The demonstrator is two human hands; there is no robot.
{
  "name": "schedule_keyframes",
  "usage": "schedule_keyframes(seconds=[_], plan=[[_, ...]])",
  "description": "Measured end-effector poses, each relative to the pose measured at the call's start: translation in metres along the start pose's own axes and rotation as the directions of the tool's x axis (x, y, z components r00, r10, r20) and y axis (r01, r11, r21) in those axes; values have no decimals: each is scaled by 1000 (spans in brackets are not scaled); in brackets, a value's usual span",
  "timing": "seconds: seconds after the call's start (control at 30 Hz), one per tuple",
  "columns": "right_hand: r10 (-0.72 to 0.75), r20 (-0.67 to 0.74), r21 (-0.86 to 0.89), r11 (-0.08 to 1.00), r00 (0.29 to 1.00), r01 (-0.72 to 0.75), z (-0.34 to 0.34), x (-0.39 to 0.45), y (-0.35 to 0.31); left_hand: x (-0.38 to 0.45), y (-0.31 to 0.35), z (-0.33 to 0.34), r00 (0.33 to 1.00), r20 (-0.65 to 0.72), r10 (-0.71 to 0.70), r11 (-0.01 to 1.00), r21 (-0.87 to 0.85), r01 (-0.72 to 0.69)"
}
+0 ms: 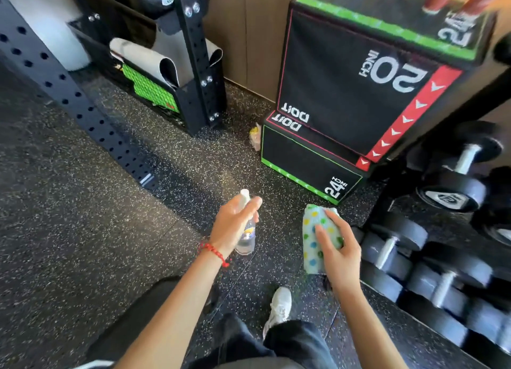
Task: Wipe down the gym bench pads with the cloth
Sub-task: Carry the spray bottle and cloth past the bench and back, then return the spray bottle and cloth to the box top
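My left hand grips a small clear spray bottle with a white top, held upright over the speckled rubber floor. My right hand holds a folded pale cloth with yellow, green and blue dots, a hand's width to the right of the bottle. A red cord bracelet circles my left wrist. A dark, blurred padded shape lies low at the left under my left arm; I cannot tell if it is the bench pad.
Stacked black plyo boxes marked 20 and 24 inch stand ahead right. Dumbbells fill a rack along the right. A black perforated rack post slants across the left, with a storage frame behind. My white shoe is below.
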State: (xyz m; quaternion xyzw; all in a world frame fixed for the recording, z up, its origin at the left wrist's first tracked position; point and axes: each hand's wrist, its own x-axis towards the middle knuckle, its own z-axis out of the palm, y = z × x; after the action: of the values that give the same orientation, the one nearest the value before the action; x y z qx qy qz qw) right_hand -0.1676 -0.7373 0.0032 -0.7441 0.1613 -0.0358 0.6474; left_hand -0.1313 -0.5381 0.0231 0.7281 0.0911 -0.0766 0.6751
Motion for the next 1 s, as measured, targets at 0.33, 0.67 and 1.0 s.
schedule_keyframes(seconds=[0.33, 0.67, 1.0], plan=[[-75, -48, -2, 997, 996, 75, -50, 107, -26, 89, 58, 72, 1000, -23, 1, 1000, 28, 0], [-61, -159, 60, 996, 985, 71, -40, 204, -44, 200, 87, 103, 999, 20, -34, 997, 66, 33], [-51, -314, 76, 994, 948, 79, 10, 347, -87, 370, 133, 101, 988, 154, -11, 997, 76, -1]])
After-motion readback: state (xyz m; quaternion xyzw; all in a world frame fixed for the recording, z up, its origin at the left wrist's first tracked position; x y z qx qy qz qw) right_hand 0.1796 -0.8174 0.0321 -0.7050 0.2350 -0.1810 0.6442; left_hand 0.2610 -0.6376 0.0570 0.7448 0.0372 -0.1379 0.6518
